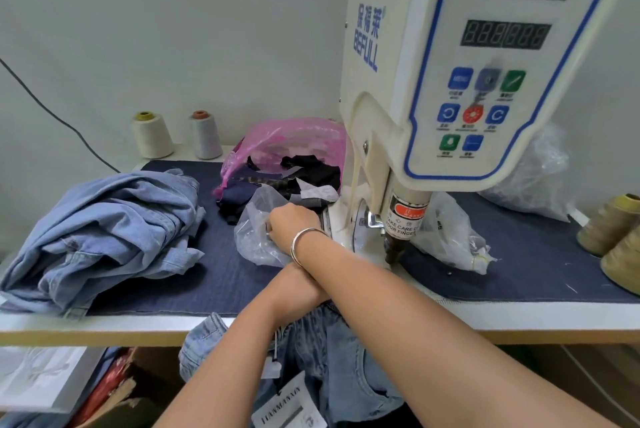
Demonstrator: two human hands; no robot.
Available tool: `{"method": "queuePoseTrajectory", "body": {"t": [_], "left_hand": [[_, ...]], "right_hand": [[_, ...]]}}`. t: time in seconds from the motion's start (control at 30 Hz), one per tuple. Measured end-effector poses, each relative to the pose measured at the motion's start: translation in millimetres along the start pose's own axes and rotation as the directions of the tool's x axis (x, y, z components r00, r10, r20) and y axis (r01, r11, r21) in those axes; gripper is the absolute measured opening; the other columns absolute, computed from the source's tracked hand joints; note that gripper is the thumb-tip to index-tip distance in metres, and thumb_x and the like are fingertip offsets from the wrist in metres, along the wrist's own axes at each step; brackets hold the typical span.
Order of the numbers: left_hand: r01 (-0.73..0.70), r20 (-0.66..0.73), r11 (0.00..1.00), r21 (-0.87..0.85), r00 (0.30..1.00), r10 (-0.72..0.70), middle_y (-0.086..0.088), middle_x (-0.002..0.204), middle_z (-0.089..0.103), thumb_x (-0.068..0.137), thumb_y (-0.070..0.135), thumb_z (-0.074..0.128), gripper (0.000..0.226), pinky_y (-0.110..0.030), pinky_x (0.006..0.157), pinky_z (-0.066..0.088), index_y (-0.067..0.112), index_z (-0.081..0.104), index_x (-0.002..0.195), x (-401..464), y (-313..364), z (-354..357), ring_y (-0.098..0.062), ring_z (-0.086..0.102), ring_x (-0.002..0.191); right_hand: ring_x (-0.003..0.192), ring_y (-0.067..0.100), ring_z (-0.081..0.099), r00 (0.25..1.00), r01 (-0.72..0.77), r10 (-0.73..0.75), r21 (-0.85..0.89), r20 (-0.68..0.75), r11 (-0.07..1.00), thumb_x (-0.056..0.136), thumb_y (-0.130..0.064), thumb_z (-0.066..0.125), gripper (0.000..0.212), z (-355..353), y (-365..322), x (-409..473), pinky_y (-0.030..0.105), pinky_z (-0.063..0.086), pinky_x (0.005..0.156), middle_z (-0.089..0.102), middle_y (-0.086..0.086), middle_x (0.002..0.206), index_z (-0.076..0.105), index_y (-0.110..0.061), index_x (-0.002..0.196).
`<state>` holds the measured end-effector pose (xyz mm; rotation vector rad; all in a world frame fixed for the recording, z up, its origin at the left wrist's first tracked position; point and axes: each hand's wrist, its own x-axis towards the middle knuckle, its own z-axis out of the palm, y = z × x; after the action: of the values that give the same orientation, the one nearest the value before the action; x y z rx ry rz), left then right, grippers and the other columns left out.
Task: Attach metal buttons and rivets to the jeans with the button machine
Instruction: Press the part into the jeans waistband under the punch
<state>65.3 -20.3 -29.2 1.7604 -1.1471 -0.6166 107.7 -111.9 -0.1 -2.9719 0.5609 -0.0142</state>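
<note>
Right hand (pixel 294 223): reaches across to the left, fingers dipped into the mouth of a clear bag (pixel 251 244); fingertips are hidden by the plastic, so whether they pinch a piece cannot be told
Left hand: passes under the right forearm at the surface (pixel 138 323) edge and is hidden there; its state cannot be told, though it probably steadies the garment
Crossed arms: judged a consequence of the clear bag lying left of the button machine (pixel 450 64) while the right hand does the picking
Jeans (pixel 329 341): light denim hanging from the surface edge into the lap, paper tag (pixel 287 407) attached, top end hidden under the arms just in front of the punch (pixel 396 247); kept near so the fabric can be slid under once a piece is picked
Denim heap (pixel 110 227): piled at far left, well apart from the punch; done or waiting cannot be told
Dark cloth (pixel 225 275): spread over the surface, likely to stop small metal parts rolling
Pink bag (pixel 287 140): behind the clear bag, holding dark fabric scraps
Step in hand: fetching a button or rivet, as judged
</note>
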Motion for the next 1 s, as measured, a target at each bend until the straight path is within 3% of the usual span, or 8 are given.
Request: {"method": "queuePoseTrajectory", "body": {"t": [0.27, 0.47, 0.53, 0.6, 0.73, 0.87, 0.93, 1.0], "left_hand": [[0.04, 0.01, 0.998, 0.045, 0.999, -0.041, 0.015, 0.081, 0.061, 0.09, 0.008, 0.056, 0.026, -0.013, 0.072, 0.046, 0.032, 0.058, 0.081, 0.2, 0.8, -1.5, 0.002, 0.052, 0.075], [0.033, 0.026, 0.999, -0.032, 0.999, -0.032, 0.02, 0.081, 0.064, 0.086, 0.014, 0.061, 0.017, -0.008, 0.073, 0.048, 0.032, 0.061, 0.085, -1.5, 5.3, -0.5, 0.006, 0.057, 0.078], [0.037, 0.042, 0.996, -0.085, 0.999, -0.033, 0.016, 0.078, 0.067, 0.074, 0.026, 0.062, 0.01, -0.022, 0.077, 0.053, 0.024, 0.065, 0.083, -2.2, 6.8, -0.3, 0.0, 0.059, 0.077], [0.048, 0.059, 0.994, -0.096, 0.997, -0.042, 0.003, 0.077, 0.067, 0.065, 0.033, 0.064, 0.026, -0.039, 0.077, 0.053, 0.013, 0.066, 0.082, -2.8, 5.5, -0.4, -0.009, 0.057, 0.075], [0.053, 0.053, 0.995, -0.087, 0.997, -0.048, -0.01, 0.084, 0.069, 0.063, 0.033, 0.067, 0.03, -0.046, 0.079, 0.053, 0.013, 0.067, 0.086, -3.7, 3.4, 1.2, -0.014, 0.058, 0.076], [-0.041, 0.055, 0.999, -0.009, 0.998, 0.042, 0.019, 0.09, 0.067, 0.075, 0.031, 0.057, 0.019, -0.023, 0.081, 0.053, 0.04, 0.062, 0.09, -4.6, 6.4, 0.4, 0.001, 0.061, 0.088], [-0.038, 0.041, 0.997, 0.064, 0.999, 0.035, 0.009, 0.098, 0.067, 0.077, 0.031, 0.051, 0.025, -0.031, 0.085, 0.054, 0.031, 0.062, 0.099, -4.1, 7.2, 0.2, -0.008, 0.062, 0.097], [-0.035, 0.046, 0.998, 0.043, 0.998, 0.033, 0.01, 0.088, 0.068, 0.076, 0.028, 0.05, 0.02, -0.035, 0.076, 0.055, 0.034, 0.065, 0.088, -4.1, 6.1, -0.2, -0.009, 0.063, 0.087]], "right_hand": [[0.1, 0.031, 0.063, 0.997, 0.071, -0.074, -0.12, -0.021, 0.99, 0.089, -0.007, 0.052, 0.026, 0.2, -1.3, 0.2, 0.038, 0.053, 0.075, 0.064, 0.011, 0.112, 0.064, -0.009, 0.112], [0.099, 0.032, 0.062, 0.992, 0.067, -0.067, -0.005, -0.107, 0.998, 0.094, -0.014, 0.048, 0.02, -3.8, 2.8, -5.6, 0.032, 0.042, 0.068, 0.065, 0.013, 0.108, 0.06, -0.008, 0.109], [0.096, 0.035, 0.06, 0.987, 0.081, -0.067, 0.091, -0.149, 0.993, 0.094, -0.015, 0.048, 0.017, -4.7, 5.6, -10.9, 0.033, 0.042, 0.067, 0.065, 0.015, 0.103, 0.058, -0.007, 0.105], [0.094, 0.035, 0.06, 0.986, 0.078, -0.043, 0.218, -0.163, 0.973, 0.092, -0.013, 0.049, 0.016, -4.9, 9.6, -16.7, 0.038, 0.047, 0.074, 0.066, 0.015, 0.1, 0.059, -0.008, 0.103], [0.093, 0.026, 0.062, 0.965, 0.087, 0.061, 0.532, -0.254, 0.842, 0.09, -0.012, 0.053, 0.017, -7.0, 13.1, -33.2, 0.035, 0.048, 0.083, 0.07, 0.009, 0.097, 0.064, -0.01, 0.103], [0.083, 0.011, 0.066, 0.897, 0.235, 0.124, 0.695, -0.424, 0.679, 0.088, -0.013, 0.061, 0.01, -17.2, 6.7, -70.5, 0.029, 0.052, 0.079, 0.072, 0.0, 0.088, 0.068, -0.011, 0.095], [0.08, 0.005, 0.067, 0.867, 0.32, 0.145, 0.755, -0.477, 0.572, 0.087, -0.014, 0.065, 0.002, -20.5, 8.6, -100.4, 0.025, 0.054, 0.076, 0.072, -0.004, 0.083, 0.067, -0.015, 0.087], [0.079, 0.004, 0.067, 0.876, 0.332, 0.152, 0.802, -0.457, 0.496, 0.086, -0.017, 0.067, 0.009, -19.4, 17.9, -136.5, 0.023, 0.054, 0.075, 0.071, -0.009, 0.079, 0.065, -0.026, 0.082]]}}
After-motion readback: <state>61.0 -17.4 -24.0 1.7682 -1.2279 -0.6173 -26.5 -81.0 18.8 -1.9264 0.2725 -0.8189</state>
